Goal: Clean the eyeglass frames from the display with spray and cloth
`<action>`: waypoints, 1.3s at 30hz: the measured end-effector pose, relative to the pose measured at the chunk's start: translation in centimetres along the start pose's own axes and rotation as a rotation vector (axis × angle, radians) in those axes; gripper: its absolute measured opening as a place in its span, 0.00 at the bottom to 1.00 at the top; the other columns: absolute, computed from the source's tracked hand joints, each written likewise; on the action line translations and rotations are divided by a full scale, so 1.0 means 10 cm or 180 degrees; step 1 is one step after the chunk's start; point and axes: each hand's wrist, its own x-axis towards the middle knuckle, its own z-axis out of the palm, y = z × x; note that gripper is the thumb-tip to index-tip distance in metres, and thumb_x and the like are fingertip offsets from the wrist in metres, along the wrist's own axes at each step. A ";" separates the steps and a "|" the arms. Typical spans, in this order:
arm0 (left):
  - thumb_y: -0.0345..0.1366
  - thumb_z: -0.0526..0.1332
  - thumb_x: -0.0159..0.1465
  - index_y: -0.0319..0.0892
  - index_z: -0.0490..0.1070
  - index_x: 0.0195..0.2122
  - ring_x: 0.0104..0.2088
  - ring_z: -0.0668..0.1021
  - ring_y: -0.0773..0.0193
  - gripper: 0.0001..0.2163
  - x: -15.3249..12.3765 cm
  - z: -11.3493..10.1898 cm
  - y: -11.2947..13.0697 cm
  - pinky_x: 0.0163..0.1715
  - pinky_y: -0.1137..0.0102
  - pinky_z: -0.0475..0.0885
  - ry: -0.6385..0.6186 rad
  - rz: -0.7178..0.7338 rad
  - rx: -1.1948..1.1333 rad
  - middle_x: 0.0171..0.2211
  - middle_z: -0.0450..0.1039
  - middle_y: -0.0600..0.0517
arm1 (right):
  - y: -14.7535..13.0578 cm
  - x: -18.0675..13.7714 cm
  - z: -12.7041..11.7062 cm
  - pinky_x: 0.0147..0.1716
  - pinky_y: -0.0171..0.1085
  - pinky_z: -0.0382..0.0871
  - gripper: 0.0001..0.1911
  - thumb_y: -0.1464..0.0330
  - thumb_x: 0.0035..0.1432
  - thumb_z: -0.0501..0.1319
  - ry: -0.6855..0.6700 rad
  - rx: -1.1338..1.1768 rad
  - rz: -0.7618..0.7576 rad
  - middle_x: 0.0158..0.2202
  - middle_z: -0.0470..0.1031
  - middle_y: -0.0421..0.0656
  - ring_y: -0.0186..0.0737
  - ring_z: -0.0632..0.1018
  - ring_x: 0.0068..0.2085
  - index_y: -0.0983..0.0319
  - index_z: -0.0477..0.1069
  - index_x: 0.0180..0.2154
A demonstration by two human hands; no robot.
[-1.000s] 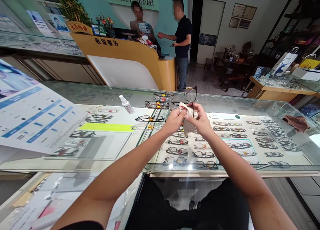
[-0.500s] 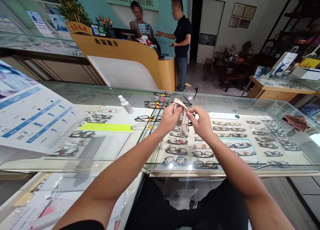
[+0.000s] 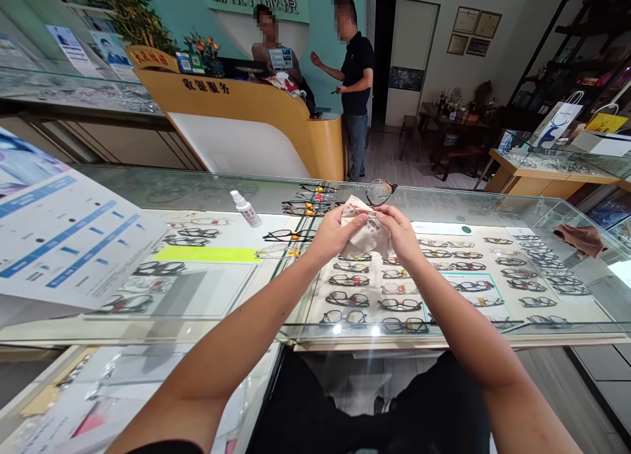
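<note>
A pale lens cloth (image 3: 365, 234) with printed lettering is stretched between my hands above the glass counter. My left hand (image 3: 331, 236) pinches its left side, thumb on top. My right hand (image 3: 398, 236) closes on the cloth's right side. Just beyond my fingers, one rim of a dark-framed pair of eyeglasses (image 3: 394, 190) sticks up; the rest is hidden by cloth and hands. Which fingers grip the eyeglasses I cannot tell. Left of my hands, a white spray bottle (image 3: 246, 209) stands on the counter beside a black-framed pair of glasses (image 3: 290, 235).
Rows of glasses (image 3: 399, 305) lie in the display case (image 3: 517, 329). A printed leaflet (image 3: 73, 230) rises at the left. A brown cloth (image 3: 580, 240) rests at the right. Two people are at the cashier desk (image 3: 236, 96) beyond, one seated, one standing (image 3: 357, 79).
The cloth has gone from bunched and hanging to spread wider between my hands. The visible eyeglass rim has shifted slightly right and lower. The standing person's raised hand has moved up.
</note>
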 end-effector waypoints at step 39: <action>0.60 0.72 0.55 0.37 0.76 0.43 0.33 0.75 0.64 0.29 -0.03 0.04 -0.01 0.35 0.70 0.71 0.0012 0.0449 0.0071 0.35 0.77 0.48 | -0.04 -0.06 0.08 0.59 0.46 0.72 0.24 0.47 0.46 0.75 -0.0262 0.0321 -0.0011 0.42 0.86 0.40 0.49 0.81 0.52 0.54 0.86 0.40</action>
